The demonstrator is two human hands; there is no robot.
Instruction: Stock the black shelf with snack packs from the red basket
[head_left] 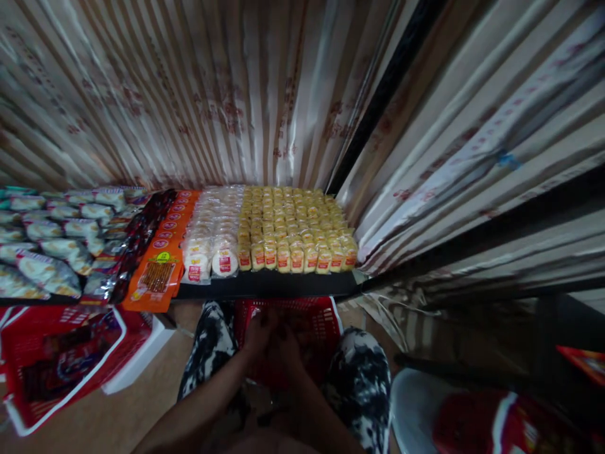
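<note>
My left hand (259,333) and my right hand (287,345) are close together low between my knees, over a red plastic basket (317,321) on the floor. It is dark there, so I cannot tell whether either hand holds anything. Above the basket runs a dark shelf (269,285). On it stand rows of small yellow snack packs (293,230), with round white packs (213,243) to their left. My patterned black-and-white trousers (362,378) frame the basket on both sides.
Orange snack packets (163,265), dark glossy packets (135,243) and pale bagged snacks (45,246) fill the shelf's left. A red basket (57,359) of goods sits on the floor left. Striped curtains (189,94) hang behind. A white stool (413,403) and red bag (482,422) lie right.
</note>
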